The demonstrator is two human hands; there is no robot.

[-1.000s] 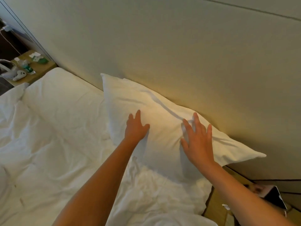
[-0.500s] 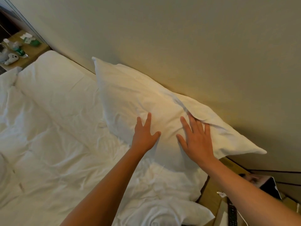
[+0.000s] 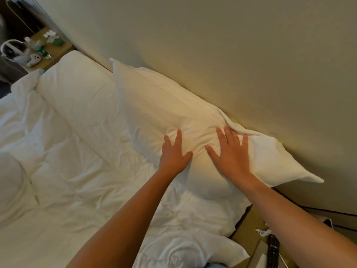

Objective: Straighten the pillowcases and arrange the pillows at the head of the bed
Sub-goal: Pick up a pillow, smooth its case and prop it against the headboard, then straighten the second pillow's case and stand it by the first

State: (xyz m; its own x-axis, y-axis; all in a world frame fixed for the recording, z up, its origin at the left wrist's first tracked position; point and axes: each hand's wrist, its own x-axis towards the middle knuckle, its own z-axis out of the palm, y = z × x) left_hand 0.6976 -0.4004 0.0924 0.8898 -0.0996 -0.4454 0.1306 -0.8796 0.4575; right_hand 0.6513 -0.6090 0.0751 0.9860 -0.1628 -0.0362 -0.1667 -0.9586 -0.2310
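Note:
A white pillow [image 3: 154,105] leans against the padded headboard [image 3: 231,55] at the head of the bed, its right corner sticking out past the mattress edge. My left hand [image 3: 174,153] lies flat on the pillow's lower middle with fingers spread. My right hand [image 3: 229,153] presses flat just to its right, fingertips at a fold of the pillowcase near the headboard. Neither hand grips anything. A second white pillow [image 3: 73,89] lies flat further left along the headboard.
Rumpled white bedding [image 3: 77,180] covers the mattress. A far bedside table [image 3: 48,51] holds bottles, a headset and small items. A near bedside table [image 3: 251,229] at lower right carries a remote control [image 3: 273,250] and a cable.
Both hands have slid slightly along the pillow, still flat on it, and the pillow has settled lower against the headboard. The view has shifted a little.

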